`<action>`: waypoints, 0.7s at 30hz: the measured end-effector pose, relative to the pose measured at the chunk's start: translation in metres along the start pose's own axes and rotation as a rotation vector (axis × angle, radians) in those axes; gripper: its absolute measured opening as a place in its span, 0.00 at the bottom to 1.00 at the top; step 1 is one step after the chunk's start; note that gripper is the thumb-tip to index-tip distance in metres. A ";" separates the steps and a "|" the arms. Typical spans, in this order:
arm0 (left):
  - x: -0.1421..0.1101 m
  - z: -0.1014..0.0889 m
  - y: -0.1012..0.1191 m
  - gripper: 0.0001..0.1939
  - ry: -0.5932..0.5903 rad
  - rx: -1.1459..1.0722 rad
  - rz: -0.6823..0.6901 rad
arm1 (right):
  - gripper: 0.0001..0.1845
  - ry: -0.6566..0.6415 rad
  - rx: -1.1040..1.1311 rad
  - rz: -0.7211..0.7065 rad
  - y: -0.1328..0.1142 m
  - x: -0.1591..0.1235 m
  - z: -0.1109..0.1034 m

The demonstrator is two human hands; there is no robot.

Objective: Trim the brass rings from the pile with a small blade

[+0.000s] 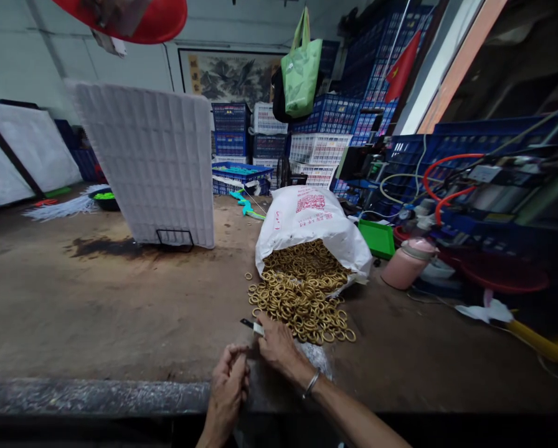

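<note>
A white sack (307,221) lies on its side on the brown worktable (96,311), and a heap of brass-coloured rings (300,292) spills out of it toward me. My right hand (276,343), with a metal bracelet at the wrist, is closed round a small blade-like tool (252,325) at the near edge of the ring heap. My left hand (230,379) sits just left of it near the table's front edge, fingers curled in a pinch; what they hold is too small to make out. A clear plastic bag (316,358) lies under my right wrist.
A white gridded tray (151,162) stands upright on a wire stand at the back left. A pink flask (407,262) and a green tray (377,238) sit right of the sack, beside a machine with red hoses (447,177). Blue and white crates (316,127) are stacked behind.
</note>
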State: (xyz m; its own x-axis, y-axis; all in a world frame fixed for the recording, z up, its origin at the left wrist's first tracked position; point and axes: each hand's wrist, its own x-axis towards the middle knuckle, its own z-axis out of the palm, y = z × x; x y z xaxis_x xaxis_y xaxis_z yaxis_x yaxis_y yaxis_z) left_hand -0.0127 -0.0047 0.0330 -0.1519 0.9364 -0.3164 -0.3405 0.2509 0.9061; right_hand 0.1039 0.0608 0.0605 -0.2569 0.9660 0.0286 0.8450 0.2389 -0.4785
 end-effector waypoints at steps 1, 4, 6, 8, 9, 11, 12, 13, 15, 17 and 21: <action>0.000 0.001 -0.001 0.21 0.022 0.061 0.062 | 0.12 -0.018 0.139 0.033 -0.001 0.000 -0.002; -0.001 0.002 -0.003 0.16 0.024 0.157 0.271 | 0.05 -0.115 0.562 0.153 -0.004 -0.006 -0.004; -0.002 0.003 -0.004 0.13 -0.010 0.167 0.346 | 0.02 -0.211 0.799 0.236 -0.006 -0.013 -0.003; -0.002 0.003 -0.006 0.12 -0.043 0.157 0.366 | 0.01 -0.299 0.966 0.303 -0.007 -0.021 -0.002; -0.003 0.003 -0.007 0.12 -0.052 0.153 0.370 | 0.02 -0.338 1.029 0.342 -0.007 -0.025 -0.001; -0.005 0.004 -0.008 0.11 -0.073 0.170 0.391 | 0.06 -0.403 1.115 0.427 -0.006 -0.031 -0.001; -0.006 0.004 -0.007 0.10 -0.087 0.189 0.406 | 0.08 -0.434 1.156 0.469 -0.005 -0.033 -0.001; -0.008 0.005 -0.006 0.09 -0.104 0.213 0.415 | 0.10 -0.459 1.184 0.501 -0.004 -0.034 -0.001; -0.011 0.006 -0.004 0.08 -0.127 0.258 0.418 | 0.11 -0.490 1.205 0.516 -0.002 -0.036 -0.002; -0.014 0.007 -0.003 0.07 -0.138 0.290 0.403 | 0.10 -0.517 1.226 0.509 0.000 -0.037 -0.002; -0.013 0.006 -0.007 0.08 -0.106 0.322 0.385 | 0.10 -0.446 1.153 0.419 0.000 -0.039 -0.002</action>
State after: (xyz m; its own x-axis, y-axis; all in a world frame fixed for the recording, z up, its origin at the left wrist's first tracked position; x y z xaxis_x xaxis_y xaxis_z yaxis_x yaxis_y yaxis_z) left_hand -0.0027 -0.0172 0.0323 -0.1091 0.9914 0.0728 0.0273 -0.0702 0.9972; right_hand 0.1152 0.0230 0.0615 -0.3946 0.7770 -0.4904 0.0690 -0.5072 -0.8591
